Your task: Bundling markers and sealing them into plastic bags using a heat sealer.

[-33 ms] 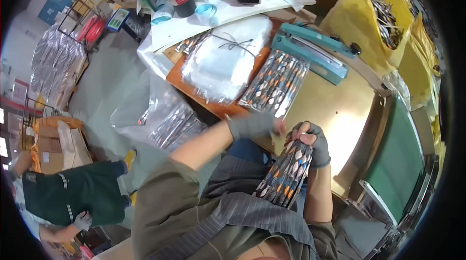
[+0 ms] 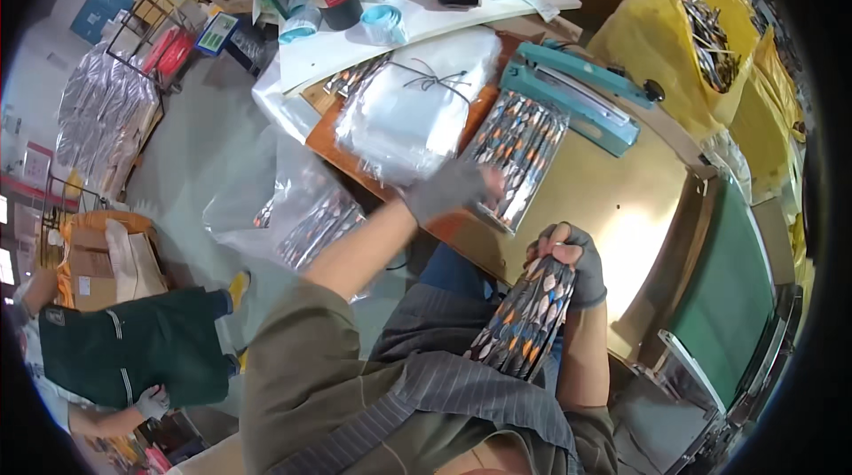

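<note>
Above lap — patterned bundle (image 2: 525, 320) hangs below right hand (image 2: 572, 262) grip.

Nothing has shifted: the left hand (image 2: 448, 191) is still on the packet (image 2: 517, 154) at the worktop's near edge, the right hand (image 2: 568, 262) unmoved.

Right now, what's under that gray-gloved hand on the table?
The left hand rests on a clear bag of patterned sticks lying on the brown table. What the palm covers is hidden.
</note>
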`<control>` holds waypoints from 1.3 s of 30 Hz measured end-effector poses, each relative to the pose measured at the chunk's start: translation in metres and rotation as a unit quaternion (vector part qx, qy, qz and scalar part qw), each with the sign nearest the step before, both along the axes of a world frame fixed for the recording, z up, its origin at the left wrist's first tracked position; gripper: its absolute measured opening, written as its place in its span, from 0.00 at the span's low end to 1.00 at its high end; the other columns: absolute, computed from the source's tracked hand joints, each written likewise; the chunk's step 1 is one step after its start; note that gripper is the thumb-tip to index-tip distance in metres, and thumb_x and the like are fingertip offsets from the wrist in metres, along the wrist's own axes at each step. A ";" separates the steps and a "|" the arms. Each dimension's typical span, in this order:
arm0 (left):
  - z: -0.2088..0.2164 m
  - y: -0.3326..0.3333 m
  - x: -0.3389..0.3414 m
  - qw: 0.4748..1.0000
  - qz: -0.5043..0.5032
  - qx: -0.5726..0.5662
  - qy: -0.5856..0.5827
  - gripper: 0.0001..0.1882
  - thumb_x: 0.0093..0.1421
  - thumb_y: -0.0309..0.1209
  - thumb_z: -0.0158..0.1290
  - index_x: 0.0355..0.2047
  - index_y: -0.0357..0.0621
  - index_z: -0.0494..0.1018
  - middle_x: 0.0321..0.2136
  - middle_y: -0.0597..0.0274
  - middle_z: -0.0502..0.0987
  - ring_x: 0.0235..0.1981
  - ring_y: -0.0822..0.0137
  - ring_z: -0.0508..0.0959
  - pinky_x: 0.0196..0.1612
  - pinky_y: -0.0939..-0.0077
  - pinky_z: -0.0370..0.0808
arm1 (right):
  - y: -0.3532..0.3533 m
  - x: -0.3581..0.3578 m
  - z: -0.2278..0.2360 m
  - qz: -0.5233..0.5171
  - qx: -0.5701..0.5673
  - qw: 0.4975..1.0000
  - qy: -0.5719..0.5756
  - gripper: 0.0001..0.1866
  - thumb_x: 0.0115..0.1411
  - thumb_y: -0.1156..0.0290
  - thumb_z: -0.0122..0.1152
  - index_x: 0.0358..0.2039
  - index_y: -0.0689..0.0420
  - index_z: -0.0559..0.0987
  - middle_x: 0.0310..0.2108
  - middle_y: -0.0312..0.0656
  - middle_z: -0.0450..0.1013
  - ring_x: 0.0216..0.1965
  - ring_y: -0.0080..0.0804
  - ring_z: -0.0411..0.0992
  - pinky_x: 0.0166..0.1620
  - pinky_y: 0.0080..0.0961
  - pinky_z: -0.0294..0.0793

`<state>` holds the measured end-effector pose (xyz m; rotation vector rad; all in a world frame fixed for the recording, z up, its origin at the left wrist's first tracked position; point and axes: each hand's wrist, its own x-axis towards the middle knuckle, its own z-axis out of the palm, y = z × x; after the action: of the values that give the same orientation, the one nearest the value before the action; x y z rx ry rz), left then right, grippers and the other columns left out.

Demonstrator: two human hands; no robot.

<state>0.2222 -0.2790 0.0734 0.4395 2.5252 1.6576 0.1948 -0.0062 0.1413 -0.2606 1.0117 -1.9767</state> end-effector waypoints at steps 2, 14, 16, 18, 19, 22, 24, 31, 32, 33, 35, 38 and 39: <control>0.005 -0.096 -0.012 0.906 0.411 0.084 0.052 0.09 0.58 0.33 0.49 0.34 0.44 0.75 0.28 0.56 0.78 0.29 0.64 0.77 0.35 0.72 0.73 | -0.004 -0.001 0.001 -0.031 0.040 0.999 -0.011 0.07 0.45 0.71 0.55 0.21 0.61 0.71 0.22 0.44 0.67 0.31 0.44 0.72 0.33 0.36 0.74; 0.007 -0.236 -0.031 0.768 0.462 -0.439 -0.055 0.22 0.54 0.44 0.51 0.41 0.39 0.74 0.39 0.45 0.76 0.41 0.47 0.76 0.46 0.56 0.70 | -0.019 -0.006 -0.007 -0.057 0.063 0.996 -0.031 0.09 0.44 0.68 0.55 0.21 0.61 0.72 0.23 0.46 0.69 0.31 0.45 0.71 0.36 0.36 0.72; 0.015 -0.207 -0.016 0.754 0.473 -0.455 -0.020 0.19 0.55 0.43 0.50 0.37 0.40 0.74 0.35 0.46 0.77 0.37 0.46 0.76 0.42 0.55 0.71 | -0.016 -0.004 -0.008 -0.061 0.069 0.995 -0.031 0.10 0.44 0.67 0.56 0.22 0.60 0.72 0.23 0.45 0.69 0.31 0.44 0.72 0.35 0.35 0.73; 0.018 -0.176 0.015 0.774 0.477 -0.414 0.037 0.18 0.59 0.44 0.45 0.29 0.40 0.73 0.26 0.50 0.76 0.29 0.49 0.76 0.35 0.57 0.71 | -0.012 -0.007 -0.008 -0.053 0.077 0.995 -0.022 0.09 0.45 0.68 0.56 0.25 0.60 0.72 0.23 0.45 0.68 0.32 0.44 0.72 0.33 0.36 0.74; 0.014 -0.157 0.029 0.813 0.458 -0.355 0.059 0.20 0.61 0.45 0.43 0.26 0.41 0.72 0.21 0.53 0.75 0.25 0.53 0.75 0.32 0.60 0.70 | -0.008 -0.011 -0.009 -0.051 0.085 0.995 -0.012 0.09 0.46 0.69 0.57 0.27 0.60 0.72 0.24 0.44 0.68 0.32 0.44 0.72 0.32 0.37 0.75; 0.038 -0.049 0.074 0.936 0.333 0.064 -0.094 0.25 0.66 0.48 0.36 0.22 0.42 0.68 0.14 0.64 0.65 0.20 0.72 0.67 0.26 0.73 0.65 | -0.005 -0.019 -0.010 -0.013 0.086 0.996 0.023 0.38 0.45 0.69 0.57 0.59 0.62 0.60 0.30 0.46 0.71 0.34 0.42 0.74 0.33 0.34 0.78; 0.042 0.013 0.109 0.957 0.216 0.158 -0.112 0.22 0.67 0.44 0.37 0.25 0.40 0.68 0.21 0.59 0.70 0.26 0.69 0.70 0.31 0.75 0.66 | -0.033 -0.011 0.006 -0.006 0.064 0.998 0.028 0.45 0.44 0.68 0.58 0.63 0.62 0.52 0.39 0.49 0.72 0.33 0.40 0.75 0.33 0.27 0.77; 0.063 0.062 0.103 0.990 0.124 0.062 0.024 0.23 0.67 0.44 0.37 0.36 0.34 0.69 0.29 0.47 0.74 0.34 0.53 0.76 0.38 0.65 0.69 | -0.008 -0.006 -0.005 -0.011 0.019 1.000 -0.008 0.13 0.42 0.70 0.57 0.30 0.61 0.72 0.26 0.46 0.72 0.33 0.40 0.75 0.37 0.32 0.74; 0.064 0.029 0.077 0.978 0.099 0.135 -0.126 0.21 0.66 0.43 0.39 0.34 0.35 0.72 0.30 0.49 0.76 0.31 0.54 0.77 0.37 0.65 0.71 | 0.004 -0.005 -0.009 -0.026 0.010 0.999 -0.024 0.12 0.43 0.71 0.57 0.30 0.61 0.72 0.26 0.46 0.72 0.32 0.40 0.75 0.37 0.33 0.75; 0.031 -0.017 0.054 0.951 0.285 -0.117 0.029 0.18 0.63 0.42 0.46 0.34 0.37 0.73 0.29 0.54 0.77 0.28 0.56 0.77 0.35 0.65 0.72 | 0.008 -0.002 -0.010 -0.035 -0.001 0.999 -0.037 0.12 0.43 0.72 0.56 0.31 0.61 0.72 0.26 0.46 0.72 0.31 0.41 0.75 0.37 0.34 0.75; 0.030 -0.071 0.010 0.848 0.397 -0.274 0.218 0.19 0.56 0.44 0.53 0.36 0.40 0.73 0.26 0.54 0.76 0.28 0.54 0.76 0.36 0.63 0.72 | 0.013 0.004 -0.008 -0.046 -0.007 0.998 -0.042 0.12 0.44 0.72 0.56 0.32 0.61 0.72 0.26 0.46 0.72 0.31 0.41 0.75 0.36 0.34 0.76; 0.007 -0.147 -0.010 0.846 0.327 -0.377 0.187 0.15 0.56 0.40 0.53 0.30 0.39 0.73 0.19 0.55 0.73 0.25 0.59 0.75 0.33 0.71 0.71 | 0.004 0.007 0.000 -0.045 -0.005 0.998 -0.036 0.14 0.44 0.72 0.55 0.34 0.62 0.73 0.26 0.47 0.72 0.31 0.40 0.75 0.35 0.33 0.76; 0.017 -0.153 -0.017 0.891 0.287 -0.332 0.114 0.14 0.57 0.40 0.53 0.29 0.40 0.72 0.17 0.58 0.71 0.24 0.61 0.74 0.32 0.72 0.70 | 0.006 0.007 0.001 -0.049 0.013 0.998 -0.028 0.16 0.44 0.72 0.55 0.36 0.63 0.73 0.26 0.47 0.73 0.31 0.39 0.75 0.35 0.32 0.77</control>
<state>0.2055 -0.4323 0.0905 -0.2183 3.3858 0.7213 0.2020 -0.0004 0.1418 -0.1431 1.0294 -2.0456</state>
